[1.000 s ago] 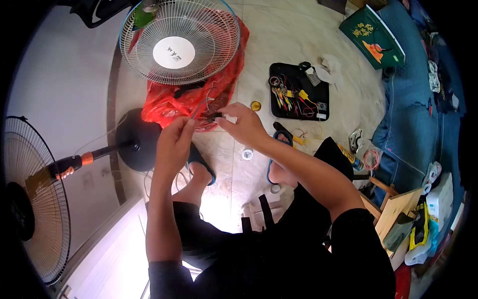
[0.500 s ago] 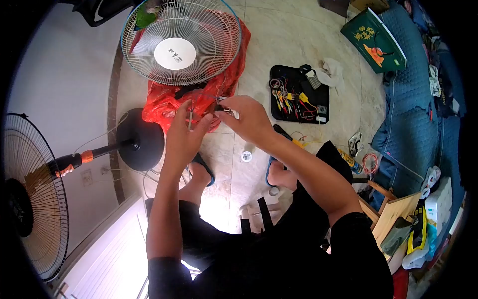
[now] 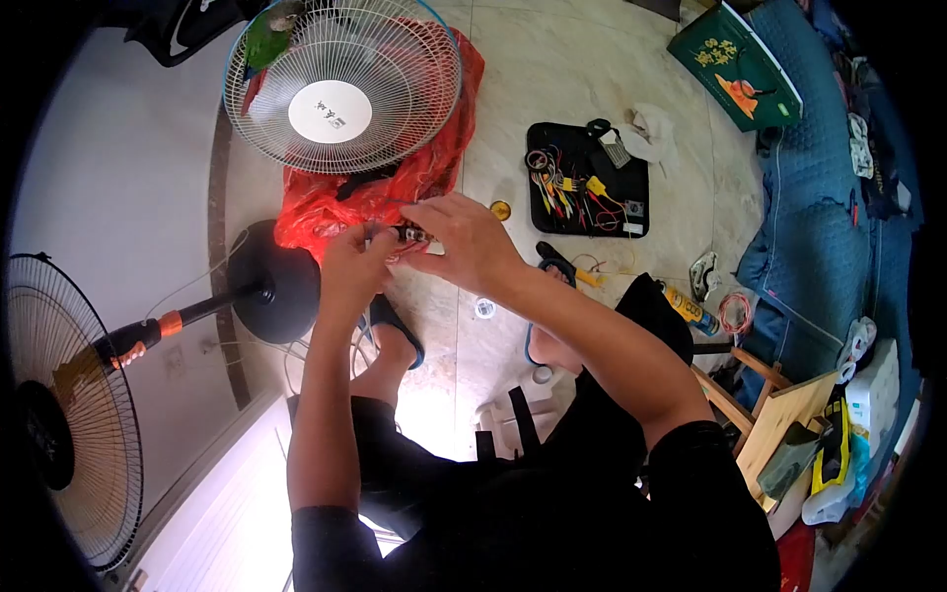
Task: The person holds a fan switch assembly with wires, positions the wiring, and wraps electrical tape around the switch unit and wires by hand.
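Observation:
Above the red plastic bag [image 3: 314,209], my two hands come together. My right hand [image 3: 464,242] is closed on a small dark part with shiny metal pieces [image 3: 412,234]; its exact kind is too small to tell. Close against the left end of that part, my left hand [image 3: 353,261] has its fingers pinched together, and what sits in them is hidden. Just beyond lies a round fan grille [image 3: 395,109] with a white centre badge, resting on the bag. A green bird [image 3: 266,41] perches at the grille's upper left edge.
An open black tool case [image 3: 590,219] with leads and tools lies right of the grille. A small gold tin [image 3: 501,210] and a white-topped round container [image 3: 484,308] are on the floor. At left leans a standing fan [image 3: 74,405]. A blue sofa [image 3: 814,197] lines the right.
My left hand has lowered and its fingers have drawn together; the thin rod seen in it earlier is hidden. My right hand has shifted slightly left and down. The gold tin has come into sight.

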{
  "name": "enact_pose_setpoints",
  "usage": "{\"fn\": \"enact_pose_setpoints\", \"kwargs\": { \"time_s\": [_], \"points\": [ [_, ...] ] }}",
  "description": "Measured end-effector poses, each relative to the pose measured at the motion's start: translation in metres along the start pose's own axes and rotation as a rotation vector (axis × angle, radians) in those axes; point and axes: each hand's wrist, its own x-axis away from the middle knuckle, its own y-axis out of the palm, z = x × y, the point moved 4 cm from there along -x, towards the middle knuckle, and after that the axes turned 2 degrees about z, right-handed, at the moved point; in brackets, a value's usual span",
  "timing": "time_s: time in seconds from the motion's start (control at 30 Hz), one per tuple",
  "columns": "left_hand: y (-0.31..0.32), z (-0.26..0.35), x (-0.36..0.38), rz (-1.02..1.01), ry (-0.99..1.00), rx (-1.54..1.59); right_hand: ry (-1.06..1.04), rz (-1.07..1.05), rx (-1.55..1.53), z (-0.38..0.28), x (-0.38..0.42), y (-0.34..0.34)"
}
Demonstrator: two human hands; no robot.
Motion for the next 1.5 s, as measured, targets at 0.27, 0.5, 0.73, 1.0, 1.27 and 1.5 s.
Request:
{"fn": "enact_pose_setpoints", "kwargs": {
  "time_s": [0.27,0.5,0.73,1.0,1.27,1.5],
  "points": [
    [-0.011,-0.012,-0.007,0.048,-0.098,0.263,0.442,-0.097,-0.289,0.033,0.005,0.004],
    [-0.013,-0.012,-0.007,0.034,-0.097,0.315,0.573,-0.124,-0.574,0.043,-0.001,0.016],
    [-0.016,-0.012,-0.006,-0.01,-0.107,0.315,0.6,-0.078,-0.673,0.051,-0.001,0.021],
    [-0.014,-0.012,-0.006,-0.038,-0.109,0.32,0.702,-0.106,-0.89,0.052,-0.001,0.024],
    [-0.029,-0.007,-0.007,0.025,-0.033,0.159,0.714,-0.138,-0.929,0.052,-0.003,0.015],
    [-0.033,0.001,-0.003,0.103,0.133,-0.023,0.754,-0.158,-0.878,0.05,-0.003,0.012]
  ]
}}
